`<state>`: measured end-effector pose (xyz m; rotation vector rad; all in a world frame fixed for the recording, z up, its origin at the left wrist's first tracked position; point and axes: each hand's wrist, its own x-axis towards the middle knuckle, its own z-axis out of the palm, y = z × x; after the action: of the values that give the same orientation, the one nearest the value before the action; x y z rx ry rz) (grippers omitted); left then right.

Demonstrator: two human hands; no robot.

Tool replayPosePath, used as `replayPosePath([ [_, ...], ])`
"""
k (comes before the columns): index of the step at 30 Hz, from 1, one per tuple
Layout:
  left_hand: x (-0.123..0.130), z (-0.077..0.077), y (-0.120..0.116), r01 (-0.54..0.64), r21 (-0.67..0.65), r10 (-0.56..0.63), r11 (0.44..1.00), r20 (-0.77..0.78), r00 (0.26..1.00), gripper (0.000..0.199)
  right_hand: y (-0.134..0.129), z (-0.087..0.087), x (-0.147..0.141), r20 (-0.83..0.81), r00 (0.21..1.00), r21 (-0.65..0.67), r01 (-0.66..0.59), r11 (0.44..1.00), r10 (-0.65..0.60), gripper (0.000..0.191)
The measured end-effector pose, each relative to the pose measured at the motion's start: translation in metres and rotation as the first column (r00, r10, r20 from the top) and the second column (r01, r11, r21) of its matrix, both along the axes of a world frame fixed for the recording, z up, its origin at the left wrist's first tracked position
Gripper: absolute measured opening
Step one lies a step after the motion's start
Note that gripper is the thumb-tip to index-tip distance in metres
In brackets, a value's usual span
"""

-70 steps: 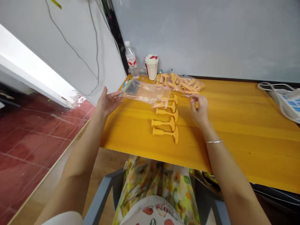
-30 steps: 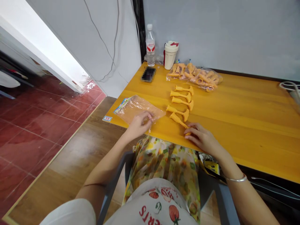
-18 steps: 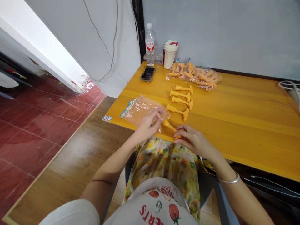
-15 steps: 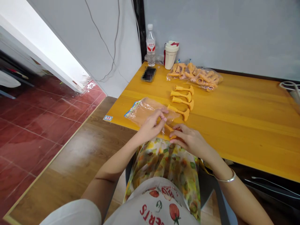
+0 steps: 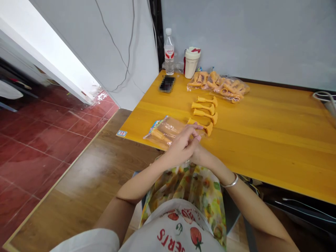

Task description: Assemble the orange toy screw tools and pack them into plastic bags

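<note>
A clear plastic bag (image 5: 172, 126) with a colourful top edge lies near the front edge of the table, an orange piece (image 5: 160, 135) inside it. My left hand (image 5: 185, 141) is over the bag's right part, fingers bent. Partly behind it is my right hand (image 5: 198, 154), whose fingers are mostly hidden; what it holds, if anything, cannot be made out. Just beyond my hands, several orange hammer-shaped pieces (image 5: 206, 109) lie in a column.
Filled bags of orange pieces (image 5: 228, 87) lie at the back of the wooden table (image 5: 267, 140). A water bottle (image 5: 169, 52), a cream cup (image 5: 191, 63) and a phone (image 5: 167, 84) stand or lie at the back left.
The orange piece that was between my hands now shows inside the bag, toward its left end. My right hand has moved left, in against my left hand.
</note>
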<state>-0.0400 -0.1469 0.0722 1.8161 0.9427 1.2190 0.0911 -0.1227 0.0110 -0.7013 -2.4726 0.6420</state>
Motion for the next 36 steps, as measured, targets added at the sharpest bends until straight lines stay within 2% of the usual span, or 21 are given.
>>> replayPosePath([
  [3,-0.003,-0.009,0.004,-0.044,-0.012,0.044,0.999,-0.009,0.999,0.009,-0.004,0.012,0.010,-0.093,0.995,-0.070,-0.037,0.997,0.030,0.025],
  [5,-0.006,-0.017,0.007,-0.058,-0.029,0.057,0.998,-0.025,0.998,0.011,-0.004,0.023,0.026,-0.123,0.992,-0.127,-0.022,0.992,0.006,0.020],
  [8,-0.010,-0.032,0.008,-0.071,-0.049,0.068,0.996,-0.054,0.996,0.014,0.003,0.035,0.058,-0.090,0.987,-0.196,0.112,0.974,-0.132,0.020],
  [10,-0.010,-0.042,0.007,-0.077,-0.062,0.070,0.995,-0.101,0.992,0.012,0.013,0.036,0.080,-0.040,0.953,-0.131,0.294,0.947,-0.301,0.021],
  [12,-0.008,-0.050,0.006,-0.084,-0.060,0.073,0.995,-0.177,0.982,0.009,0.025,0.032,0.097,0.049,0.896,0.033,0.441,0.897,-0.442,0.027],
  [14,-0.006,-0.054,0.004,-0.087,-0.043,0.073,0.995,-0.256,0.964,0.007,0.035,0.025,0.105,0.175,0.850,0.200,0.464,0.863,-0.497,0.043],
  [15,-0.005,-0.055,0.004,-0.085,-0.035,0.072,0.996,-0.280,0.957,0.007,0.038,0.022,0.107,0.244,0.832,0.260,0.439,0.860,-0.499,0.048],
  [17,-0.005,-0.054,0.004,-0.077,-0.034,0.065,0.996,-0.279,0.958,0.007,0.042,0.018,0.104,0.359,0.800,0.326,0.376,0.868,-0.481,0.047],
  [21,-0.009,-0.053,0.008,-0.100,-0.084,0.085,0.991,-0.172,0.981,0.010,0.035,0.018,0.098,0.439,0.782,0.341,0.311,0.887,-0.443,0.033],
  [24,-0.013,-0.056,0.012,-0.140,-0.116,0.128,0.983,-0.104,0.986,0.012,0.018,0.020,0.108,0.365,0.825,0.279,0.346,0.896,-0.432,0.029],
  [27,-0.013,-0.056,0.016,-0.154,-0.134,0.150,0.979,-0.042,0.988,0.013,-0.011,0.029,0.129,0.214,0.884,0.162,0.388,0.908,-0.416,0.027],
  [30,-0.012,-0.051,0.018,-0.151,-0.132,0.153,0.980,0.008,0.988,0.013,-0.039,0.045,0.146,0.118,0.946,0.037,0.301,0.953,-0.303,0.027],
  [33,-0.008,-0.044,0.016,-0.153,-0.108,0.156,0.982,0.025,0.987,0.013,-0.054,0.055,0.142,0.116,0.969,-0.044,0.225,0.973,-0.219,0.030],
  [36,-0.004,-0.035,0.009,-0.128,-0.064,0.127,0.990,-0.004,0.992,0.012,-0.051,0.053,0.120,0.139,0.969,-0.028,0.209,0.978,-0.203,0.030],
])
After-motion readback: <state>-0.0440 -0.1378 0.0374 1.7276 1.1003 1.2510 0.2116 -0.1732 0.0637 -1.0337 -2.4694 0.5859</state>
